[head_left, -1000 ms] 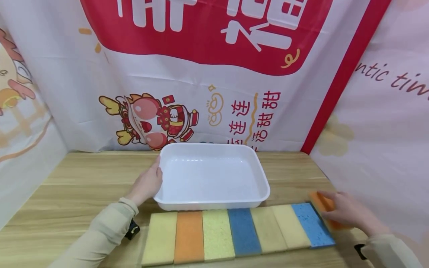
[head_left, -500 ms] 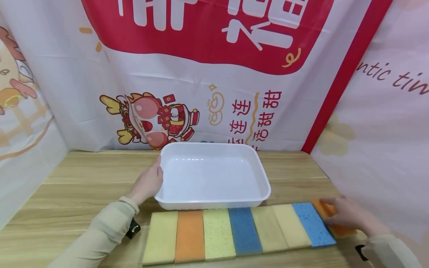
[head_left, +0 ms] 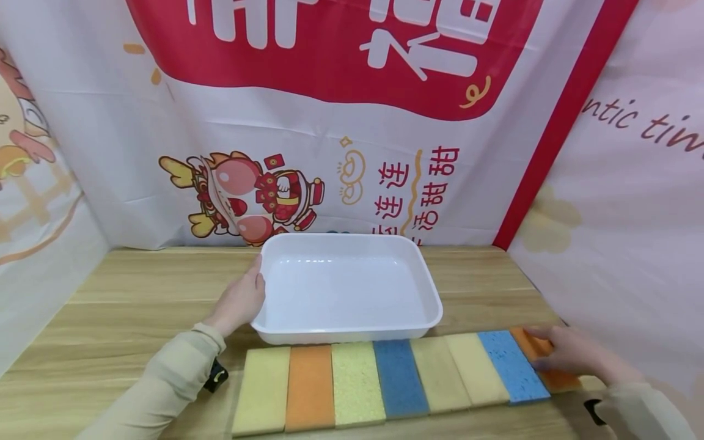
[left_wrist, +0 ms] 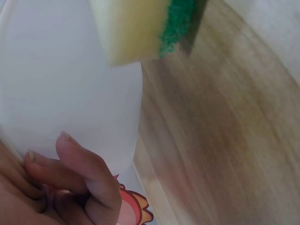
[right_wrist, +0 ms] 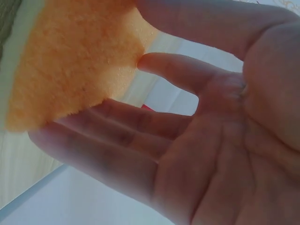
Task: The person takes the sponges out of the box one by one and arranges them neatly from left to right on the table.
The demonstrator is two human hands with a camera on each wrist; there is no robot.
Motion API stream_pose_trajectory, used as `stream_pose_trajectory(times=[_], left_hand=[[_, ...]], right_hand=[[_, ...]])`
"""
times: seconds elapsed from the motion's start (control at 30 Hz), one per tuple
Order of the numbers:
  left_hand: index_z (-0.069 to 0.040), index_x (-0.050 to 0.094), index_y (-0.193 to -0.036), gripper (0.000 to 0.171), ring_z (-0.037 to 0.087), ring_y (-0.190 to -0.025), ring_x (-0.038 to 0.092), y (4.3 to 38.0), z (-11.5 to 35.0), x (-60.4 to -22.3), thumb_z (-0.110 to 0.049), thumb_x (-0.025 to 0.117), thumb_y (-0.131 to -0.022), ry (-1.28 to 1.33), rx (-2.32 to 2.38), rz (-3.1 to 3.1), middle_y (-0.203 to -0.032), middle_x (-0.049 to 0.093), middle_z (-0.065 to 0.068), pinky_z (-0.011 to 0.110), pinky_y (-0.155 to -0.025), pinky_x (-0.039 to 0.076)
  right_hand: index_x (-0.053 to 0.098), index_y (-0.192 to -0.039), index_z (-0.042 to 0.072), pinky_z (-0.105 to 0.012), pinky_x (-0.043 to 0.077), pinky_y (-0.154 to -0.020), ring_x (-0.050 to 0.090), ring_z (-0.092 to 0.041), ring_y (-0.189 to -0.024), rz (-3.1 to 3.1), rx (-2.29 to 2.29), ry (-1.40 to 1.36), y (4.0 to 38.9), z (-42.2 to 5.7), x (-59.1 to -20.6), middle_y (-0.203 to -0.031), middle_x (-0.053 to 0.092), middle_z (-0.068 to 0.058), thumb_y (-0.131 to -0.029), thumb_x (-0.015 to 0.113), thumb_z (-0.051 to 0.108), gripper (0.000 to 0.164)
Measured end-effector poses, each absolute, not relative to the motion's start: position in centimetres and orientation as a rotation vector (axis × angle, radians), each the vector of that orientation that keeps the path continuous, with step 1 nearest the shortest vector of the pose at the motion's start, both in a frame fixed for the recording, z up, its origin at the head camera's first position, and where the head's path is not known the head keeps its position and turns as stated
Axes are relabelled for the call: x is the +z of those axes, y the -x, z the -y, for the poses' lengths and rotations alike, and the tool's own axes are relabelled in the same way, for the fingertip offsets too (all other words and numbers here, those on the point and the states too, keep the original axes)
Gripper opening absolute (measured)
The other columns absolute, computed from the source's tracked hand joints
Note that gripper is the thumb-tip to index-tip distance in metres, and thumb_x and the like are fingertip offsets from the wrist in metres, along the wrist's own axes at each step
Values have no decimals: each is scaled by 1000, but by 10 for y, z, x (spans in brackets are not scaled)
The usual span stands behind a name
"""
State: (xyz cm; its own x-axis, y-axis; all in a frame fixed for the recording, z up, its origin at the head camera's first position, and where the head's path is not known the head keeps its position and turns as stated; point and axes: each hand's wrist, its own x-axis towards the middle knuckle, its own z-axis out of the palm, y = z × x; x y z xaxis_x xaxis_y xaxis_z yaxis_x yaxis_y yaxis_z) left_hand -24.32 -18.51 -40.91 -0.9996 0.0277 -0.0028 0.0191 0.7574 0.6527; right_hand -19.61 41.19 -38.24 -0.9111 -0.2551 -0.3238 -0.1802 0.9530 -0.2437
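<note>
A white rectangular tray (head_left: 346, 335) stands in the middle of the table. My left hand (head_left: 242, 299) grips its left side, with curled fingers (left_wrist: 91, 171) against the tray wall in the left wrist view. At the right end of a row of sponges, my right hand (head_left: 577, 354) holds an orange sponge (head_left: 536, 345) between thumb and fingers. This sponge lies alongside a bright blue sponge (head_left: 514, 366). In the right wrist view the orange sponge (right_wrist: 79, 61) shows a pale edge layer, and the fingertips (right_wrist: 44, 133) are at its border.
Left of the blue one run a cream sponge (head_left: 478, 370), a tan one (head_left: 442, 373), a dark blue one (head_left: 401, 379), a pale yellow one (head_left: 357, 385), an orange one (head_left: 310, 388) and a green-backed yellow one (head_left: 261, 391). Printed cloth (head_left: 330, 116) hangs behind the table.
The orange sponge in my right hand has moved slightly toward me and now lines up against the bright blue sponge. My left hand stays on the tray.
</note>
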Motion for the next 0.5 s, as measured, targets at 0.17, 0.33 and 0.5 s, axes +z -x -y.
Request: stream_pose_trajectory(times=[0.17, 0.33, 0.5], left_hand=[[-5, 4, -158, 57, 20, -58, 60, 246, 187, -410, -24, 23, -108, -35, 1086, -2935, -132, 47, 37, 32, -49, 51], [-5, 4, -158, 57, 23, -65, 61, 246, 188, -411, -24, 23, -108, -41, 1068, -2947, -139, 42, 35, 32, -51, 49], [-5, 5, -158, 57, 23, -66, 60, 245, 187, -410, -24, 24, -108, -38, 1074, -2944, -143, 39, 33, 33, -52, 49]], right_hand=[[52, -137, -8, -36, 43, -59, 43, -18, -57, -2738, -337, 313, 196, -412, -384, -119, 61, -29, -81, 76, 10, 63], [55, -135, -7, -53, 52, -76, 63, -41, -93, -2746, -304, 322, 197, -413, -386, -122, 58, -33, -81, 78, 10, 61], [56, -133, -7, -56, 52, -77, 59, -48, -103, -2770, -333, 327, 197, -416, -389, -118, 59, -33, -78, 80, 9, 62]])
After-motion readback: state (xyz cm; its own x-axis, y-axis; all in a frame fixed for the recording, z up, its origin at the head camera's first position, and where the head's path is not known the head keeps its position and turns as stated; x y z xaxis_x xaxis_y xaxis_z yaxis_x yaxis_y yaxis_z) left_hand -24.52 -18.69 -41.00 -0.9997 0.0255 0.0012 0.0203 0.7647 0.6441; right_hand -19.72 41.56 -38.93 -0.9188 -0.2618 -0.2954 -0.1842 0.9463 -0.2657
